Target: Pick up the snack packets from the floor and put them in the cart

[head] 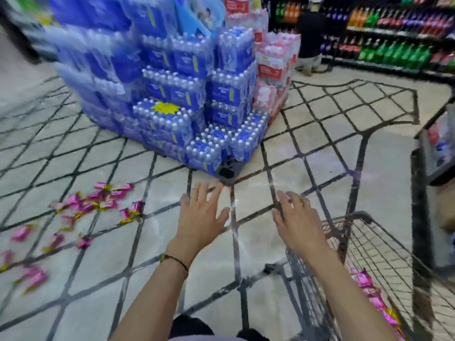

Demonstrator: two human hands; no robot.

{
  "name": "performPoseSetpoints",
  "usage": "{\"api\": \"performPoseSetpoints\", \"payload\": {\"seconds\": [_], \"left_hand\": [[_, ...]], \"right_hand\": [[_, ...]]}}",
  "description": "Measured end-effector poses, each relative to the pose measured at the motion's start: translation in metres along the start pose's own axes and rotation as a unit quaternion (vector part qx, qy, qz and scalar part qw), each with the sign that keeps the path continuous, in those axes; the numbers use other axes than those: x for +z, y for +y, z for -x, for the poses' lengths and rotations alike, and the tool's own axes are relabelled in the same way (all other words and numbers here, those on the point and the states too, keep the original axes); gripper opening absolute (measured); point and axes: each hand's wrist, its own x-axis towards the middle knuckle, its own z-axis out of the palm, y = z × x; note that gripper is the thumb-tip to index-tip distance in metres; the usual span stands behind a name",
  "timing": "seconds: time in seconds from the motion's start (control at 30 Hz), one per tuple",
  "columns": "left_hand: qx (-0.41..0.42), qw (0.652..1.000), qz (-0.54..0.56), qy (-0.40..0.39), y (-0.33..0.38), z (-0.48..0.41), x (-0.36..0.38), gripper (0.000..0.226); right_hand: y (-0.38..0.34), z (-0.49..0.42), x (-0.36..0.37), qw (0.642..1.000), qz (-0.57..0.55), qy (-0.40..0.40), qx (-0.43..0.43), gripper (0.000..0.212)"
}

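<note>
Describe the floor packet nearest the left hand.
From the big stack of blue water packs, look down and left to the pink snack packets scattered on the floor. The wanted packet is the rightmost of them, closest to the left hand.

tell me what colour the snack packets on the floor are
Bright pink with gold ends. The snack packets show best in the head view.

Snack packets (103,204) on floor (103,257), left of frame: roughly fifteen, blur bars exact count. Cart (362,214), lower right: one, several more packets inside. Person (309,33), upper right: one.
</note>
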Motion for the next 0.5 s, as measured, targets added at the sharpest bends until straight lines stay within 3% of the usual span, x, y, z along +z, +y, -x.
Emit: {"api": "performPoseSetpoints", "payload": {"seconds": [0.23, 0.5], "left_hand": [[-0.173, 0.985, -0.002, 0.014, -0.156, 0.076, -0.021, 0.069], [-0.304, 0.952, -0.033, 0.026, -0.360, 0.191, -0.055, 0.060]], "right_hand": [[-0.179, -0.048, 0.024, 0.988, 0.002, -0.014, -0.157, 0.050], [-0.426, -0.070, 0.082, 0.950, -0.010, -0.052, -0.308, 0.053]]}}
